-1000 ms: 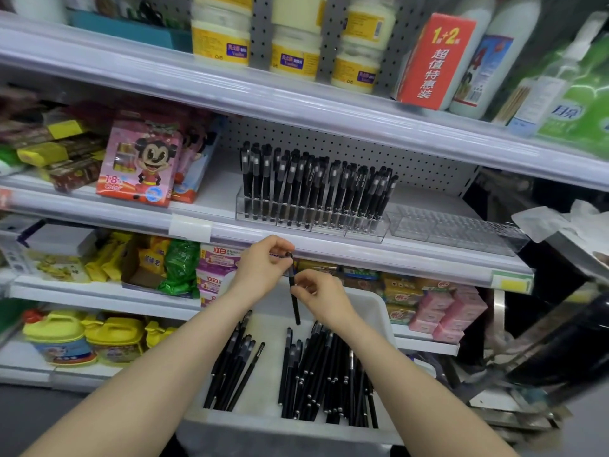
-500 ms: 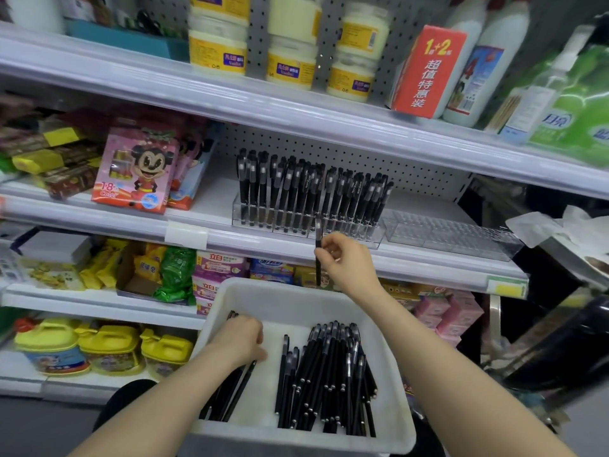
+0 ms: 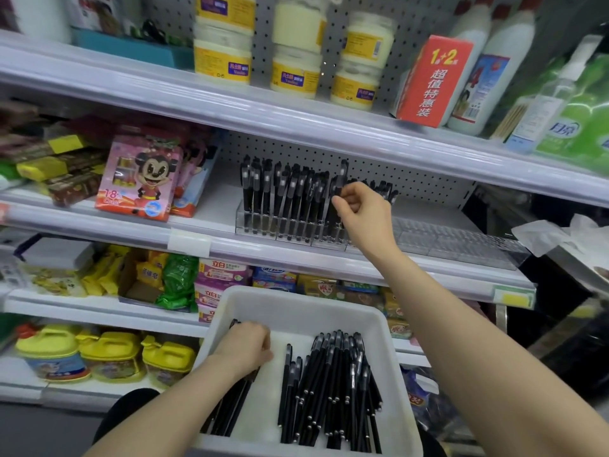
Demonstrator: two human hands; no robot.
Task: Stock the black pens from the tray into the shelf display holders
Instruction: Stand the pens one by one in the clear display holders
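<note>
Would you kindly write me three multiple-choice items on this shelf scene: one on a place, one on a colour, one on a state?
1. Where is the left hand? A) in the white tray B) on the top shelf C) behind the person
2. What colour is the "1+2" carton? A) green B) red C) blue
3. What is the right hand doing? A) hanging idle B) pressing the shelf edge C) pinching a black pen at the clear holder

1 A: it lies inside the tray walls. 2 B: its front is red. 3 C: thumb and fingers pinch the pen over the holder.
</note>
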